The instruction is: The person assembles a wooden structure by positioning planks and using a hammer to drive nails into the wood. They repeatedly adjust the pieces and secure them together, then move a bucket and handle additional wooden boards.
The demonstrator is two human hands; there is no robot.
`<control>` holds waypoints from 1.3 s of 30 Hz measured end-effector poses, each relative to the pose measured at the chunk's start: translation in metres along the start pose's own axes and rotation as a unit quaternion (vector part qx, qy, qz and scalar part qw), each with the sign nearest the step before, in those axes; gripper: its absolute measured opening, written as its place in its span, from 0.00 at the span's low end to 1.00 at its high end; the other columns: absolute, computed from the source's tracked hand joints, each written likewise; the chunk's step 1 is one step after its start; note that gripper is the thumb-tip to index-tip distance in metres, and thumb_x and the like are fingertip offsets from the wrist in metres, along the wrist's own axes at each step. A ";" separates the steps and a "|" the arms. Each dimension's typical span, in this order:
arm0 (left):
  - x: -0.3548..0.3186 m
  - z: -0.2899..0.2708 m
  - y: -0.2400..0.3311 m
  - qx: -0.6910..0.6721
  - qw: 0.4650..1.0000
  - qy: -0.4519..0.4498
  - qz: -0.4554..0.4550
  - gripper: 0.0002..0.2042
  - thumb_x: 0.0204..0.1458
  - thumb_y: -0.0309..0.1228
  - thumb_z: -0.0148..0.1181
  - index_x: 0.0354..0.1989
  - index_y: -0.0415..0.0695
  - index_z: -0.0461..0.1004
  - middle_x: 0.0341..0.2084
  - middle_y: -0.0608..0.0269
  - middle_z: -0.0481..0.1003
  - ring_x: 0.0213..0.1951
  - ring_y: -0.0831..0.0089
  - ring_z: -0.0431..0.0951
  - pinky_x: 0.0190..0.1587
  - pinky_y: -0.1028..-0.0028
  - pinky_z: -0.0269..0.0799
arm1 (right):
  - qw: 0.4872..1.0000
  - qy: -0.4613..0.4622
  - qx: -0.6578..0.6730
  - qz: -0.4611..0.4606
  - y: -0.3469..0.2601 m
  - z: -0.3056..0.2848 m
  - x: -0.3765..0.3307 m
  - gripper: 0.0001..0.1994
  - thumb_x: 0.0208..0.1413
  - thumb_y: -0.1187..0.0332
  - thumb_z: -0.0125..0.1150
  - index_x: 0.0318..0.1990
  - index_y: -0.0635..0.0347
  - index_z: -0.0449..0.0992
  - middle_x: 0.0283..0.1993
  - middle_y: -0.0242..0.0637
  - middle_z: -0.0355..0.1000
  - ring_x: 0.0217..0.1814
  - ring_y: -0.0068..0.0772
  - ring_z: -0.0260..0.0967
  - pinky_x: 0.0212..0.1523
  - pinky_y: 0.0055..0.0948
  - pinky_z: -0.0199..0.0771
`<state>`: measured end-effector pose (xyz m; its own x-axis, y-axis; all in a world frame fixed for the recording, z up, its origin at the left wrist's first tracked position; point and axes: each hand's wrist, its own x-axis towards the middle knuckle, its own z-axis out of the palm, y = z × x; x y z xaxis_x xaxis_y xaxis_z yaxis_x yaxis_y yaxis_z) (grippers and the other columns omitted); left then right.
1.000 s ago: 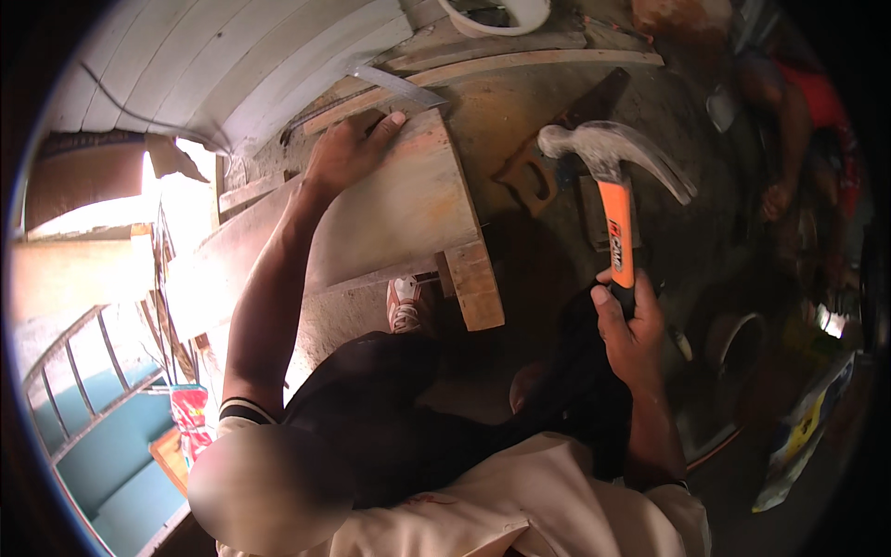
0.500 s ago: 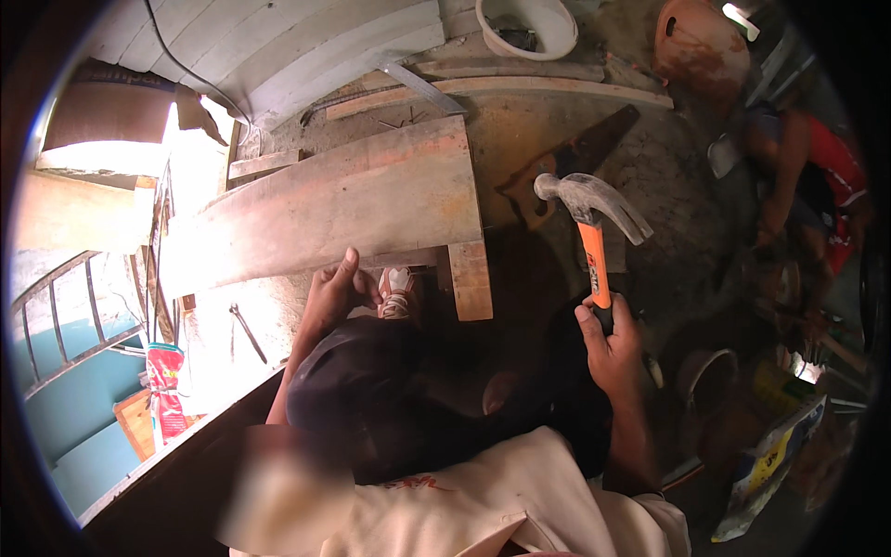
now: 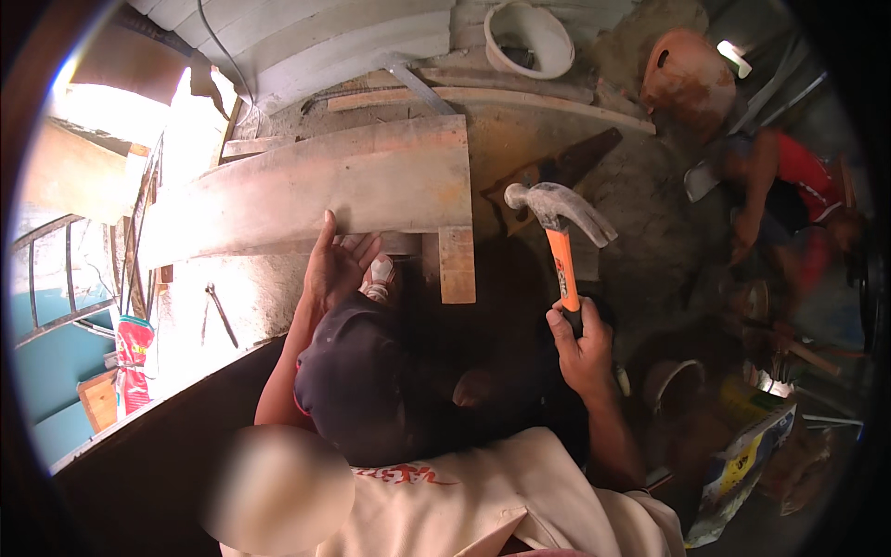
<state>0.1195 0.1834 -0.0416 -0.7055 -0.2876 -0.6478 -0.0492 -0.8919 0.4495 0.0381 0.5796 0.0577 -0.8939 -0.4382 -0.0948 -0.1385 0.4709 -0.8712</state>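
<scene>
My right hand [image 3: 585, 351] is closed around the dark grip end of a claw hammer [image 3: 563, 265]. The hammer stands head up, its orange handle showing above my fist and its claw pointing right. My left hand [image 3: 338, 267] has its fingers stretched out, palm turned up, beside the near edge of a wooden bench [image 3: 325, 186]. Its thumb overlaps that edge in view; whether it touches the wood I cannot tell. A short wooden leg [image 3: 457, 269] shows below the bench's right end.
Behind the hammer lies a handsaw [image 3: 571, 160]. Long wood strips [image 3: 520, 96] and a white basin [image 3: 498, 58] are farther back. At right crouches a person in red [image 3: 806, 167], near a bucket [image 3: 664, 381]. A metal tool [image 3: 223, 320] lies on the left floor.
My left hand's fingers have opened out from a curled pose, palm upward. The hammer stays in my right hand, a little farther left in view. The whole view has shifted slightly.
</scene>
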 end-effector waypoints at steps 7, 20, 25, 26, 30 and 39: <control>0.017 0.022 0.000 -0.041 0.995 -0.012 0.088 0.25 0.66 0.45 0.67 0.67 0.48 0.70 0.65 0.63 0.73 0.69 0.63 0.70 0.75 0.58 0.61 | 0.998 0.010 -0.022 -0.065 -0.047 -0.020 0.007 0.11 0.70 0.66 0.67 0.50 0.66 0.78 0.33 0.40 0.80 0.33 0.27 0.80 0.36 0.30 0.78; 0.007 0.043 0.018 -0.029 0.991 0.015 0.130 0.23 0.68 0.42 0.65 0.67 0.48 0.72 0.65 0.63 0.74 0.65 0.61 0.76 0.65 0.56 0.73 | 0.955 -0.131 -0.259 -0.058 -0.035 -0.001 0.030 0.18 0.70 0.56 0.64 0.49 0.64 0.71 0.33 0.60 0.78 0.38 0.72 0.77 0.33 0.60 0.75; 0.002 0.046 0.020 -0.015 0.991 0.062 0.119 0.25 0.68 0.41 0.65 0.69 0.43 0.70 0.64 0.61 0.75 0.63 0.62 0.76 0.63 0.59 0.74 | 0.982 -0.036 -0.147 -0.115 -0.076 -0.026 0.011 0.13 0.70 0.63 0.66 0.50 0.64 0.75 0.35 0.54 0.79 0.36 0.59 0.80 0.35 0.43 0.79; 0.006 0.050 0.025 -0.032 0.988 0.005 0.150 0.25 0.67 0.40 0.66 0.67 0.42 0.71 0.63 0.60 0.75 0.62 0.62 0.77 0.64 0.59 0.74 | 0.973 0.003 -0.139 -0.184 -0.082 -0.033 0.021 0.12 0.69 0.64 0.67 0.48 0.64 0.75 0.34 0.51 0.79 0.33 0.51 0.81 0.35 0.40 0.79; 0.007 0.054 0.025 -0.087 0.985 0.006 0.148 0.22 0.65 0.37 0.69 0.63 0.43 0.73 0.62 0.59 0.76 0.63 0.61 0.76 0.68 0.58 0.71 | 0.885 0.036 0.199 -0.419 -0.069 -0.031 0.021 0.08 0.72 0.66 0.58 0.41 0.60 0.72 0.28 0.37 0.72 0.21 0.24 0.64 0.19 0.27 0.66; -0.005 0.041 0.024 -0.092 0.989 -0.011 0.118 0.23 0.65 0.36 0.68 0.65 0.43 0.72 0.56 0.61 0.79 0.62 0.62 0.78 0.66 0.57 0.72 | 0.960 -0.048 -0.230 -0.154 -0.010 -0.005 0.029 0.16 0.69 0.56 0.66 0.49 0.60 0.74 0.30 0.53 0.79 0.31 0.63 0.79 0.28 0.51 0.78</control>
<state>0.0931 0.1775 -0.0019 -0.6976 -0.4891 -0.5236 0.2463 -0.8499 0.4658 0.0112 0.5654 0.0658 -0.7392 -0.6698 0.0703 -0.5837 0.5850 -0.5631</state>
